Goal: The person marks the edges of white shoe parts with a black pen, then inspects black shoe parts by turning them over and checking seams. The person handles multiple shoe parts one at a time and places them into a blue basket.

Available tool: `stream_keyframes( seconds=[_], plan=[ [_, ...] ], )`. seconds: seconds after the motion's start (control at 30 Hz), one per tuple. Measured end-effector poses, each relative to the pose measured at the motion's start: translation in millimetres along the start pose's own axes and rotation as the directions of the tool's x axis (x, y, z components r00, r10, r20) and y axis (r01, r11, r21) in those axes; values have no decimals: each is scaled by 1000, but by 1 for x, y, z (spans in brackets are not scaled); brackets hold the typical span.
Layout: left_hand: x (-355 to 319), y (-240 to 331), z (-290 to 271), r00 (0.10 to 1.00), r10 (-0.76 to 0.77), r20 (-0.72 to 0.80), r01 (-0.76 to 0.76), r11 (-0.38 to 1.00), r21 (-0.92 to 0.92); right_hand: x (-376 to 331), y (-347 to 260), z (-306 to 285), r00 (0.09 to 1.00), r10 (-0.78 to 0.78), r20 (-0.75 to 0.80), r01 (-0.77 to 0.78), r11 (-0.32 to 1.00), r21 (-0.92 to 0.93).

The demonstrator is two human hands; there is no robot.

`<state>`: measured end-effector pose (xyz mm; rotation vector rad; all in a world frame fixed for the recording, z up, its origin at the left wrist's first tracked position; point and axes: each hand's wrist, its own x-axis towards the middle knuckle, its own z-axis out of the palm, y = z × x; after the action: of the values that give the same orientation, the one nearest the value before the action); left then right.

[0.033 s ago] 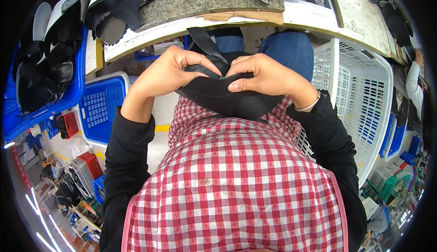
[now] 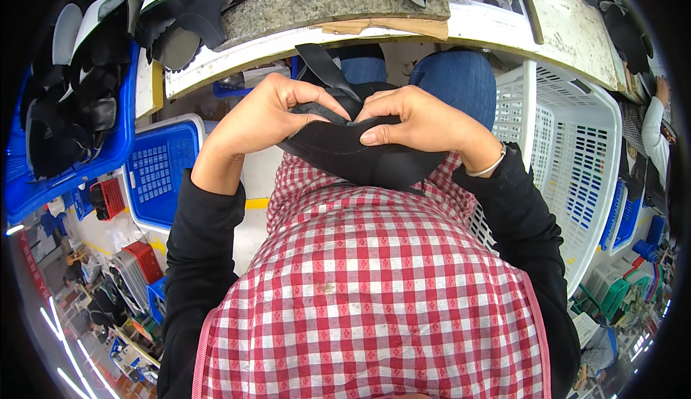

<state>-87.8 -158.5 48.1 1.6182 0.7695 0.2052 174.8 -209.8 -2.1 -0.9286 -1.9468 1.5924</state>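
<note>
Above my lap I hold a black shoe upper [image 2: 338,143] between my two hands. My left hand [image 2: 263,114] grips its upper edge from the left, thumb and index finger pinching near the middle. From the right, my right hand [image 2: 417,119] pinches the same edge, with the thumb on the outer face and the fingers behind. The fingertips of both hands are close together at a fold in the edge. A black strap-like piece [image 2: 322,65] sticks up behind the upper. The far side of the upper is hidden by my fingers.
A worktable [image 2: 288,46] spans the far side, with black and white shoe uppers [image 2: 191,10] piled on it. At the left stand a blue bin [image 2: 122,140] full of uppers and a blue basket [image 2: 162,172]. A white perforated basket [image 2: 576,147] stands at my right.
</note>
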Motion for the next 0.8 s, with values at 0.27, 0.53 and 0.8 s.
stream_keyframes(
  seconds=[0.27, 0.53, 0.8],
  plan=[
    [-1, -6, 2, 1000, 9, -9, -9, 998, -58, 5, -1, 1, 999, 24, 32, -24, 1000, -12],
    [-12, -8, 5, 996, -21, -84, 3, 979, -205, 4, 9, 13, 988, 79, -133, -70, 995, 72],
    [-40, -13, 38, 928, -28, -371, -3, 997, -81, 11, 0, 5, 994, -49, -92, 20, 956, -294]
  ],
)
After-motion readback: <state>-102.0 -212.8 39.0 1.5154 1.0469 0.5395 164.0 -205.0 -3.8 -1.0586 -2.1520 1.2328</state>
